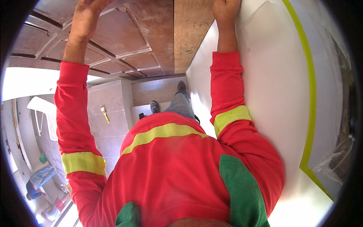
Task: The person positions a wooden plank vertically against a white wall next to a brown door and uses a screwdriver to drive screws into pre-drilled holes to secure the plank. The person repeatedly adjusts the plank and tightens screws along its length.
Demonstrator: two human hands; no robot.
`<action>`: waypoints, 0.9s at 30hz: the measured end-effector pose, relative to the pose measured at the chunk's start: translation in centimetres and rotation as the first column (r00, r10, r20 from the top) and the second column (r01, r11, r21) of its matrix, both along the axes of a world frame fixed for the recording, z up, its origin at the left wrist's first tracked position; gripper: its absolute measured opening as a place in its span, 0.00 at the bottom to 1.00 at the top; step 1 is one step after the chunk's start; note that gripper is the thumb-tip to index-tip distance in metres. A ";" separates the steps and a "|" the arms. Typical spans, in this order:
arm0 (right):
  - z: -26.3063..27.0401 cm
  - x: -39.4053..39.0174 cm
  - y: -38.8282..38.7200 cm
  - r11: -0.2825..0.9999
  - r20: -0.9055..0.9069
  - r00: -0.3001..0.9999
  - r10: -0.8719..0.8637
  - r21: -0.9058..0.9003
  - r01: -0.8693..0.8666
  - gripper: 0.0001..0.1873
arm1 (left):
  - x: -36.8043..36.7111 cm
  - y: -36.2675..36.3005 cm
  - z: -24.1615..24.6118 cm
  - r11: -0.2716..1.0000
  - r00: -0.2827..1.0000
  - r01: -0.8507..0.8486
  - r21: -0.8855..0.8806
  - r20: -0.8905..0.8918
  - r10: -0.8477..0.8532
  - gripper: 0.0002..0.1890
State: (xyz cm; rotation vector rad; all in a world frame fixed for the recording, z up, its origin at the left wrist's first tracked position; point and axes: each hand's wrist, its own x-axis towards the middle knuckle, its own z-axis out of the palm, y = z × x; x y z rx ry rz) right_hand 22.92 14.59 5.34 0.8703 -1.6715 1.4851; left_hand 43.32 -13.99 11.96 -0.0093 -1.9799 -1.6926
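My left hand (85, 20) is raised in front of the brown panelled wooden door (119, 31), at the upper left. Its fingertips run out of the top of the view, so I cannot tell whether it touches the door or holds anything. My right hand (227, 10) is up at the top edge, beside the lighter wooden door frame (192, 31) and the white wall (269, 71). Only its wrist side shows; the fingers are cut off, and any object in them is hidden. Both arms reach forward in red sleeves with yellow bands.
A paintbrush (105, 114) with a yellow handle lies on the tiled surface (107, 96) to my left. My shoes (155, 107) are on stepped surfaces. Yellow-green tape (312, 93) borders plastic sheeting (331, 167) on the right. A white chair (46, 113) and people (39, 181) are farther left.
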 end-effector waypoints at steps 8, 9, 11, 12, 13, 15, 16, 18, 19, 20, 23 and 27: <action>0.0 0.2 0.0 0.998 -0.018 0.999 -0.046 0.031 0.046 0.38 | 0.3 -0.3 -2.4 1.000 1.000 0.013 -0.016 -0.002 -0.013 0.35; 0.0 0.1 0.0 0.999 -0.004 0.999 -0.041 0.022 0.041 0.39 | 0.2 -0.3 -2.2 1.000 1.000 0.025 -0.013 -0.015 -0.026 0.35; 0.0 -0.1 -0.1 0.998 -0.018 0.999 -0.048 0.026 0.049 0.39 | 0.1 0.2 -2.1 0.999 1.000 0.005 -0.052 0.003 -0.005 0.34; 0.0 -0.1 -0.1 0.998 -0.023 0.998 -0.050 0.031 0.051 0.39 | 0.2 0.5 -2.0 0.998 1.000 -0.006 -0.069 0.014 0.007 0.34; -0.1 -0.1 0.0 0.998 -0.032 0.998 -0.052 0.037 0.053 0.40 | 0.2 0.5 -2.1 0.999 1.000 0.008 -0.051 0.008 -0.007 0.34; -0.1 0.0 0.0 0.997 -0.051 0.997 -0.055 0.051 0.057 0.40 | 0.3 0.4 -2.4 0.999 0.999 0.035 -0.014 -0.006 -0.036 0.34; -0.1 0.1 -0.1 0.998 -0.036 0.998 -0.043 0.043 0.044 0.40 | 0.3 0.3 -2.5 0.999 0.999 0.045 -0.003 -0.006 -0.045 0.34; 0.0 0.3 -0.2 1.000 -0.007 1.000 -0.018 0.023 0.018 0.40 | 0.2 0.0 -2.7 0.998 0.998 0.063 0.017 -0.009 -0.063 0.35; 0.0 0.2 -0.2 0.999 -0.014 1.000 -0.021 0.033 0.022 0.40 | 0.2 -0.2 -2.9 0.998 0.999 0.054 -0.019 -0.005 -0.054 0.36; -0.2 0.0 0.0 0.999 -0.022 0.999 -0.024 0.042 0.025 0.40 | 0.2 -0.3 -3.2 0.997 0.999 0.044 -0.055 -0.002 -0.045 0.37; 0.1 0.2 0.1 0.998 0.002 1.000 -0.023 0.057 0.023 0.40 | 0.3 -0.1 -2.8 0.993 0.999 0.029 -0.116 0.036 -0.025 0.39; 0.0 -0.1 0.2 0.998 0.006 1.000 -0.028 0.052 0.028 0.40 | 0.2 0.0 -2.7 0.989 0.998 0.044 -0.142 0.054 -0.036 0.40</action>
